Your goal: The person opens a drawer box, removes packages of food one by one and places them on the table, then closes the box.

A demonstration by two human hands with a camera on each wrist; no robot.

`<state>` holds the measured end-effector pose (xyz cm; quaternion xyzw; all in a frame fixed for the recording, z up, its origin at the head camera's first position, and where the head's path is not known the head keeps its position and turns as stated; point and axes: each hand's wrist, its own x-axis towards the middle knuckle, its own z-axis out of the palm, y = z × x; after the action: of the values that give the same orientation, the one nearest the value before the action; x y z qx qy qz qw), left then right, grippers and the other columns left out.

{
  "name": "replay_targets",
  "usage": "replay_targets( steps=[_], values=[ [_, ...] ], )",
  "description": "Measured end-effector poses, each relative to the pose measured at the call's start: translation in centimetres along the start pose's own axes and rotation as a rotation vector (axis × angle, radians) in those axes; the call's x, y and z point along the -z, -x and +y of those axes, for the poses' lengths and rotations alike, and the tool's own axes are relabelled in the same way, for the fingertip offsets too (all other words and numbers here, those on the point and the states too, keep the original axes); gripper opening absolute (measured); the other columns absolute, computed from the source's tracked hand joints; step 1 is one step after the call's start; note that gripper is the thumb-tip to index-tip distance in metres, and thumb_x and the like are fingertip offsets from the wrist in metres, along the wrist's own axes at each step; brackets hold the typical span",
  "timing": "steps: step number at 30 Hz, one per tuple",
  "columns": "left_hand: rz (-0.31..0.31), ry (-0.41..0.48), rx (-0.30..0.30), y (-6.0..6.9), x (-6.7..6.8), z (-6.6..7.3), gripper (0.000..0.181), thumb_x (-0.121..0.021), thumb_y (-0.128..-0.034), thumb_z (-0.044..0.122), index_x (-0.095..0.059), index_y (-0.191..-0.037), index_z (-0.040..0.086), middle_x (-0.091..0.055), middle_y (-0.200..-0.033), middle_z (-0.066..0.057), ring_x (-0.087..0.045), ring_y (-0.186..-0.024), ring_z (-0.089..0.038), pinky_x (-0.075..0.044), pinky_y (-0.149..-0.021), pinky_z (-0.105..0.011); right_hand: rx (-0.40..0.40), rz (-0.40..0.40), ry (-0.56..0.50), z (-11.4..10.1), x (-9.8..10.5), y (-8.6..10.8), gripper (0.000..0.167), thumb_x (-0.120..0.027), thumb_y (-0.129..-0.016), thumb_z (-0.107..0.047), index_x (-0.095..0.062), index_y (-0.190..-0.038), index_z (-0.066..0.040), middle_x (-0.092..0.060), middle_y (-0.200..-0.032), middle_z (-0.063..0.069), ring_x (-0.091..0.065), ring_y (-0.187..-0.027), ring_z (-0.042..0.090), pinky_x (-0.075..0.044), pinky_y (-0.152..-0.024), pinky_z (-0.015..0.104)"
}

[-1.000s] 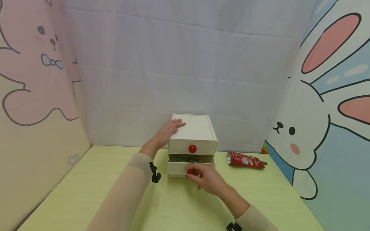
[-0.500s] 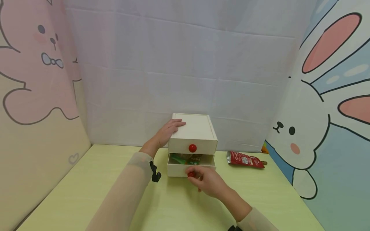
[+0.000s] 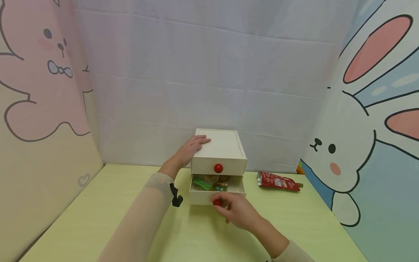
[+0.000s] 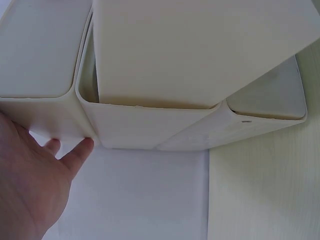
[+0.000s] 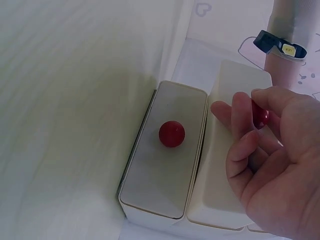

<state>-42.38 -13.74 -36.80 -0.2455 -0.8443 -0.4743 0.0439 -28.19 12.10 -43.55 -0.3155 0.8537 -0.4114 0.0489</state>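
A white drawer cabinet (image 3: 222, 143) stands against the back curtain. My left hand (image 3: 189, 150) rests on its upper left edge, fingers lying straight across the top. The left wrist view shows this hand (image 4: 37, 182) against the cabinet's side. Below the shut top drawer, the middle drawer (image 3: 199, 197) is pulled out. My right hand (image 3: 238, 211) pinches its red knob (image 3: 217, 202) between thumb and fingers; in the right wrist view the held knob (image 5: 260, 114) is partly covered. Inside this drawer lies a green and brown packet (image 3: 211, 183).
A red spouted pouch (image 3: 278, 182) lies on the pale yellow-green table (image 3: 131, 203), right of the cabinet. A shut bottom drawer with its own red knob (image 5: 172, 134) shows in the right wrist view. Cartoon-printed panels stand at both sides.
My right hand has drawn the middle drawer further out towards me, and more of the packet inside shows. My left hand has stayed on the cabinet top.
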Motion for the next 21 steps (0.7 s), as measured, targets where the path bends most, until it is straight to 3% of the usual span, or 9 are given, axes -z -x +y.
replay_targets(
  steps=[5,12,21],
  values=[
    [0.005,-0.005,0.003,0.0,0.0,0.0,0.055,-0.034,-0.1128,0.023,-0.055,-0.162,0.011,-0.034,-0.180,-0.010,-0.022,-0.170,-0.038,-0.019,-0.136,-0.065,0.004,0.003,-0.001,-0.1,-0.1,0.5,0.019,-0.072,-0.106,-0.015,-0.076,-0.125,-0.013,-0.077,-0.106,0.007,-0.064,-0.069,0.005,-0.058,-0.053,0.029],
    [0.005,-0.001,-0.003,-0.1,0.0,0.0,0.056,-0.034,-0.1119,0.021,-0.055,-0.162,0.010,-0.034,-0.179,-0.011,-0.022,-0.170,-0.038,-0.021,-0.135,-0.065,0.025,0.006,-0.002,-0.4,-0.2,1.2,0.018,-0.073,-0.106,-0.012,-0.076,-0.123,-0.014,-0.078,-0.108,0.015,-0.061,-0.063,0.001,-0.056,-0.052,0.027],
    [0.007,0.002,0.000,-0.1,-0.1,-0.1,0.056,-0.034,-0.1123,0.022,-0.055,-0.162,0.010,-0.033,-0.180,-0.011,-0.022,-0.170,-0.038,-0.021,-0.135,-0.065,0.029,0.002,0.034,-0.7,-0.4,2.0,0.019,-0.073,-0.105,-0.012,-0.076,-0.124,-0.015,-0.080,-0.105,0.012,-0.058,-0.058,-0.002,-0.055,-0.051,0.025]
  ],
)
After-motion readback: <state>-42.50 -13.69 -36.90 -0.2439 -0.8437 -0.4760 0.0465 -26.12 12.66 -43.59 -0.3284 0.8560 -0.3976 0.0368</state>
